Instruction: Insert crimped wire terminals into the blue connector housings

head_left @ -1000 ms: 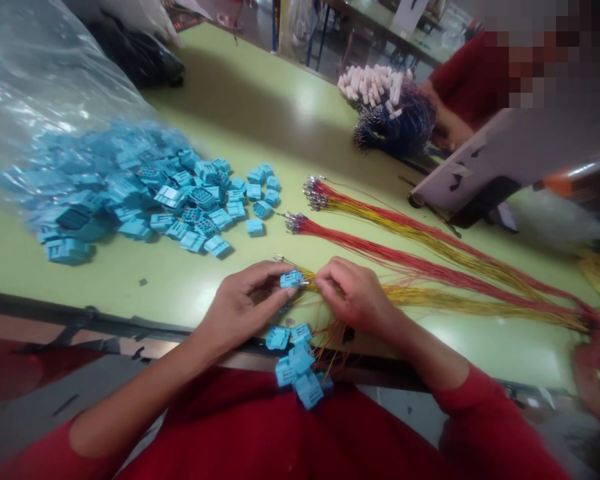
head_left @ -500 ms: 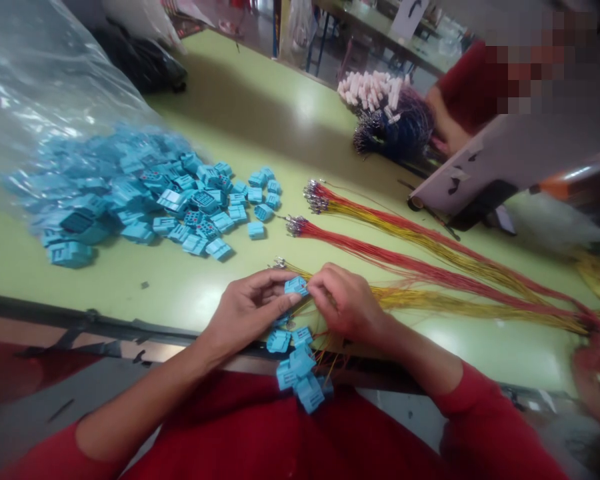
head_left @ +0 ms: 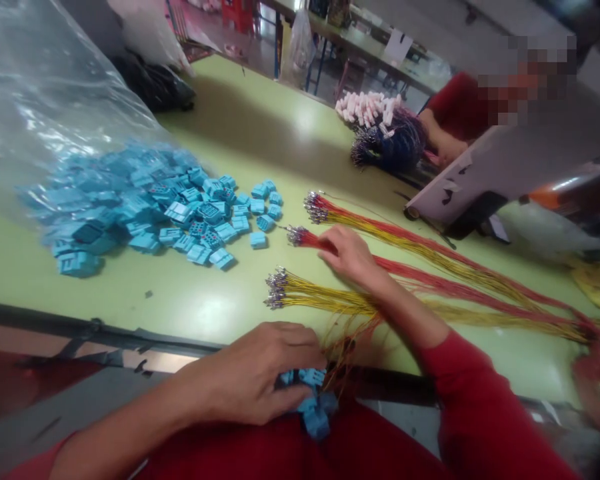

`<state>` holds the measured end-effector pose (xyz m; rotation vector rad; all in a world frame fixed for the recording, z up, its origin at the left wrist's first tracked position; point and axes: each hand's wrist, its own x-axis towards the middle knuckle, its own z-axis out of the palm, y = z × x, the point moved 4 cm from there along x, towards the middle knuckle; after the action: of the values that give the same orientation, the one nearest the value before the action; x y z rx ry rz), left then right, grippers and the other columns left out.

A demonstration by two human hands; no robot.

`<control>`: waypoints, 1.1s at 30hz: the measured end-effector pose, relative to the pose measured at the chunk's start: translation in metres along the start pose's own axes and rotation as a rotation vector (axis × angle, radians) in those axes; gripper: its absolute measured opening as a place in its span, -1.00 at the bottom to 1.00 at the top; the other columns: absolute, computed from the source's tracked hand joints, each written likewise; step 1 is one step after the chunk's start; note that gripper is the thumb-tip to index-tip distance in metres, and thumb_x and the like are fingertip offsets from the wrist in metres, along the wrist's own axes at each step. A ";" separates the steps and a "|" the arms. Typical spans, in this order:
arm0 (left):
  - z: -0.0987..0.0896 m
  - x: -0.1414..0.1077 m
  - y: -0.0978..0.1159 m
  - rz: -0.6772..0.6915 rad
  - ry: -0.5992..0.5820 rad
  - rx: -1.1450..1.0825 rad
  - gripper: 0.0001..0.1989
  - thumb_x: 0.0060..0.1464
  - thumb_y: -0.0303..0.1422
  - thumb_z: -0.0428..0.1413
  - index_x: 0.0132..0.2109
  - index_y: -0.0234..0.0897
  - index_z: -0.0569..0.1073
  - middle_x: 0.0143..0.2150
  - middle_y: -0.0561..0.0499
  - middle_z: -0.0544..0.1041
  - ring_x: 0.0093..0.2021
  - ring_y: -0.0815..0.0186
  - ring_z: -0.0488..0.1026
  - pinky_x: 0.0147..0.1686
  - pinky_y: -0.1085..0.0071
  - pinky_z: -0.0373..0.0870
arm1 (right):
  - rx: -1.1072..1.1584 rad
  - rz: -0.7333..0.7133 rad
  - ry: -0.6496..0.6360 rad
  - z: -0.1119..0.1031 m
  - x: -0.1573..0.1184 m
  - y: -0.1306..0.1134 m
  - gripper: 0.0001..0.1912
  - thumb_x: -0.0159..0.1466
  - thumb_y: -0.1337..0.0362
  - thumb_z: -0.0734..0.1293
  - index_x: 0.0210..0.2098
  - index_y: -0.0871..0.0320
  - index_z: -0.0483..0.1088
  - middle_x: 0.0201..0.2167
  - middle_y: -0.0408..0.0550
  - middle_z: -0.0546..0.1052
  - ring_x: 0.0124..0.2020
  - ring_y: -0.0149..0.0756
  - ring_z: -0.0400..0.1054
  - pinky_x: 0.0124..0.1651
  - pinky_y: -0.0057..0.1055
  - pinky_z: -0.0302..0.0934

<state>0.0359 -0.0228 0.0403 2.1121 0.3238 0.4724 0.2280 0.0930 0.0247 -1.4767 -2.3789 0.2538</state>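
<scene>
My left hand (head_left: 273,363) curls around a cluster of blue plastic connectors (head_left: 314,413) at the table's front edge, its fingers closed over the upper ones. Thin wires (head_left: 343,347) run from that cluster up onto the table. Farther out, my right hand (head_left: 349,257) rests on the bundle of red wires (head_left: 310,239), fingertips closed on it just behind the metal terminals (head_left: 296,235). How many wires lie between the fingers is hidden. Nearer to me, a bundle of yellow wires (head_left: 305,293) with metal ends passes under my right forearm.
A heap of blue connectors (head_left: 145,193) spills from a clear plastic bag (head_left: 70,87) on the left. Beyond my right hand lies another red-and-yellow wire bundle (head_left: 380,223). A person's arm (head_left: 443,137) is near dark wires with pale pink connectors (head_left: 370,110), behind a propped panel (head_left: 465,173).
My left hand has come down toward me onto the connector cluster. My right hand has left the single connector and moved up to the red wires. The view has shifted slightly.
</scene>
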 end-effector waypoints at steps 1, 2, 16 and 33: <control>0.000 0.000 0.000 -0.022 -0.011 -0.024 -0.77 0.26 -0.34 0.15 0.01 -0.23 0.59 -0.18 -0.10 0.62 -0.17 0.14 0.58 -0.14 0.31 0.49 | -0.019 -0.002 0.009 0.004 0.004 0.002 -0.92 0.34 0.30 0.39 -0.17 0.13 0.45 -0.18 0.02 0.51 -0.14 -0.13 0.31 -0.08 -0.25 0.15; 0.000 -0.001 -0.002 -0.048 -0.016 -0.055 -0.75 0.30 -0.31 0.13 0.05 -0.23 0.59 -0.15 -0.11 0.63 -0.14 0.13 0.59 -0.11 0.30 0.50 | -0.032 -0.002 0.028 0.008 0.006 0.003 -0.93 0.34 0.31 0.38 -0.17 0.13 0.45 -0.19 0.03 0.51 -0.15 -0.13 0.30 -0.09 -0.25 0.14; 0.008 -0.006 -0.018 -0.132 0.038 -0.141 -0.70 0.32 -0.32 0.11 0.11 -0.23 0.59 0.14 -0.19 0.58 0.13 0.09 0.54 0.18 0.17 0.45 | -0.003 -0.087 0.175 0.018 0.003 0.008 -0.78 0.43 0.24 0.31 -0.35 0.14 0.45 -0.34 -0.02 0.52 -0.27 -0.20 0.32 -0.12 -0.28 0.12; -0.002 -0.007 -0.004 0.045 0.082 -0.154 -0.84 0.25 -0.42 0.14 -0.11 -0.28 0.62 -0.18 -0.16 0.65 -0.20 0.16 0.60 -0.14 0.30 0.48 | 0.703 0.051 -0.231 0.028 -0.018 -0.032 -0.92 0.17 0.38 0.49 -0.38 0.20 0.51 -0.43 -0.18 0.45 -0.41 -0.43 0.30 -0.33 -0.48 0.15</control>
<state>0.0281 -0.0216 0.0364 1.9573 0.2786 0.5924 0.1983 0.0635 0.0057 -1.1999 -2.0671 1.1862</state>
